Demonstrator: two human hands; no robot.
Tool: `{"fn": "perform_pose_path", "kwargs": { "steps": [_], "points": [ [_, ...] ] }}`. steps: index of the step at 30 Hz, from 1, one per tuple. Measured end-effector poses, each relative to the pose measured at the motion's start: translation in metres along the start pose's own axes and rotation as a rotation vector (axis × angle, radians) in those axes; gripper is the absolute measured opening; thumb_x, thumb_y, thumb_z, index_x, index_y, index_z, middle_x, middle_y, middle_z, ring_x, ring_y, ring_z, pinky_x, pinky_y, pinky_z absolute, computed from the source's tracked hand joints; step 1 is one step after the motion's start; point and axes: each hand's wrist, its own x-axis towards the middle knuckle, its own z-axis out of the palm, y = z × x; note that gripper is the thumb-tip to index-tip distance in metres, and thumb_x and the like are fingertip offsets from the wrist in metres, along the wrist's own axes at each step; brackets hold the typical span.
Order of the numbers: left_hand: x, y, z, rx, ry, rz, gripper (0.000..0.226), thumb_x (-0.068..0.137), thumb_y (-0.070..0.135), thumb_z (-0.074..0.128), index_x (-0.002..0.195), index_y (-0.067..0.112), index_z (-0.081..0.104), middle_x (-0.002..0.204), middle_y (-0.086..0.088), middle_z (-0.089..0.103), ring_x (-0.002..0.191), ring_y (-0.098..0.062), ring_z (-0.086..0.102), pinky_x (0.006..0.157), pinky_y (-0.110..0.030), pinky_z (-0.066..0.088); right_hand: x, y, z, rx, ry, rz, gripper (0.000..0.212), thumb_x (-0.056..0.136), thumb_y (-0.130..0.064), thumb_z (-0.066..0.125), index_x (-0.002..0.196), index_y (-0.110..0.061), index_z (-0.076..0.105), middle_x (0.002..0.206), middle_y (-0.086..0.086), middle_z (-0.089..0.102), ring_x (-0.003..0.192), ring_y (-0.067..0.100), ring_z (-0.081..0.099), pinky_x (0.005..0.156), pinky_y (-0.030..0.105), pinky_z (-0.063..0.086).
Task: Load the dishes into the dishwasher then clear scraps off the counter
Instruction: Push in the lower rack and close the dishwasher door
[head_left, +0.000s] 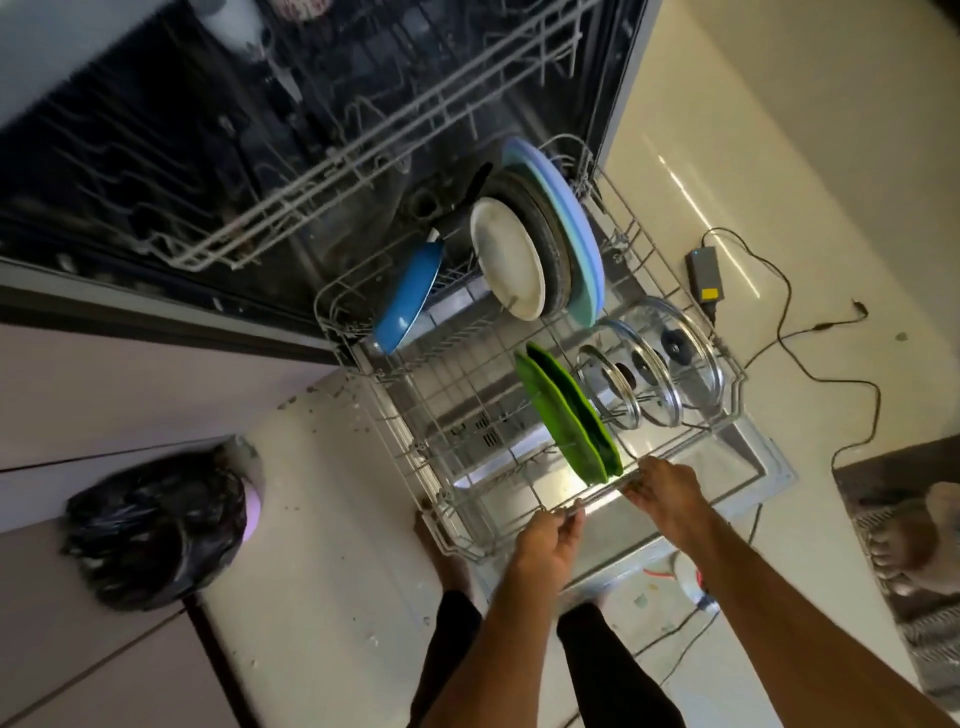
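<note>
The dishwasher's lower rack (402, 452) is pulled out over the open door. It holds two green leaf-shaped plates (569, 415), a blue pan (408, 299), a white plate (511, 260), pale blue plates (569, 223) and three glass lids (649, 374). My left hand (548, 540) and my right hand (667, 491) both grip the rack's front rail. The upper rack (332, 171) is partly drawn out above.
A bin with a black bag (156, 530) stands on the floor at left. Scraps (332, 410) dot the pale floor beside the rack. A power adapter (704, 278) and its cables lie on the floor at right. Another person's feet (914, 540) are at the right edge.
</note>
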Motion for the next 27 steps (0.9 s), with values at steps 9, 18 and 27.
{"fn": "perform_pose_path", "kwargs": {
  "steps": [9,18,27],
  "points": [
    [0.0,0.053,0.034,0.193,-0.067,0.028,0.02,0.099,-0.013,0.041,0.087,-0.009,0.057,0.087,-0.025,0.067,0.099,-0.035,0.067,0.058,-0.033,0.062,0.009,-0.024,0.053,-0.064,-0.01,-0.066,0.02,0.095,0.004,0.056,0.075,0.003,0.051,0.072,0.019,0.046,0.064,0.028,0.051,0.063,0.033,0.055],
    [0.006,0.099,0.072,0.33,-0.092,0.166,0.032,0.099,-0.013,0.038,0.128,-0.013,0.052,0.089,-0.017,0.066,0.075,-0.022,0.072,0.068,-0.025,0.06,0.012,-0.057,0.104,-0.09,-0.115,-0.143,0.007,0.098,-0.001,0.058,0.103,0.002,0.054,0.075,0.017,0.046,0.063,0.025,0.048,0.05,0.024,0.055],
    [0.011,0.16,0.124,0.316,-0.196,0.304,0.042,0.1,-0.009,0.04,0.142,-0.013,0.04,0.108,-0.012,0.062,0.1,-0.017,0.065,0.102,-0.025,0.049,0.019,-0.096,0.184,-0.104,-0.14,-0.214,0.022,0.099,-0.015,0.065,0.084,-0.005,0.053,0.083,0.017,0.057,0.069,0.024,0.061,0.081,0.041,0.061]
  ]
}}
